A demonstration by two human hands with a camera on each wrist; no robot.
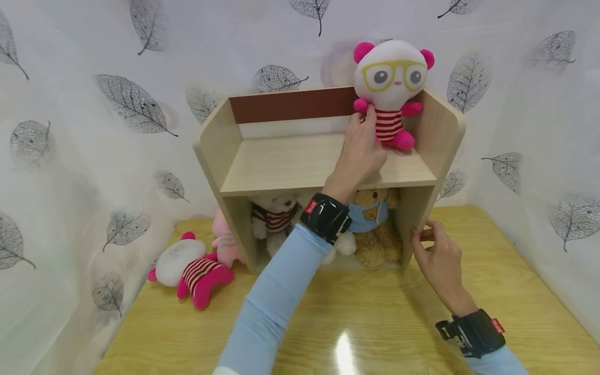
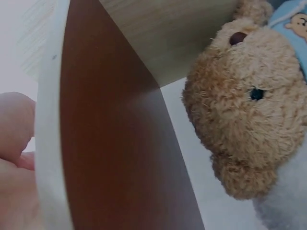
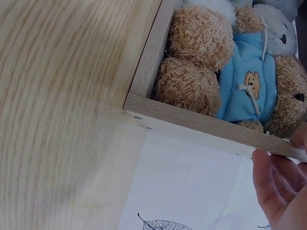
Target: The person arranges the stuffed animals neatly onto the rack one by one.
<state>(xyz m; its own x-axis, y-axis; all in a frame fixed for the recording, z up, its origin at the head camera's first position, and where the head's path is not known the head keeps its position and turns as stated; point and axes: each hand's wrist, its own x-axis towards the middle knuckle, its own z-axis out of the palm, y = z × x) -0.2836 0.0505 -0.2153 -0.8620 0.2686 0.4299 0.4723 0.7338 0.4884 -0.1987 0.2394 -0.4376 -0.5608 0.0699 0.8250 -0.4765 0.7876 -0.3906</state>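
A pink-and-white plush panda (image 1: 394, 78) with yellow glasses and a striped body sits upright at the right end of the wooden shelf's (image 1: 290, 161) upper level. My left hand (image 1: 361, 148) reaches over that level and grips the panda's side beside its arm; the thumb is hidden in the head view. Lower right, my right hand (image 1: 440, 260) pinches the front edge of the shelf's right side panel (image 3: 201, 122). In the compartment below sits a brown teddy bear (image 2: 249, 91) in a blue hoodie, partly covered by my left arm in the head view.
A white plush bear (image 1: 276, 213) in a striped top sits at the lower compartment's left. Outside, left of the shelf, another pink-and-white panda (image 1: 201, 273) lies on the wooden table (image 1: 375, 317), beside a pink plush toy (image 1: 227, 242). A leaf-patterned wall covering (image 1: 136, 104) stands behind.
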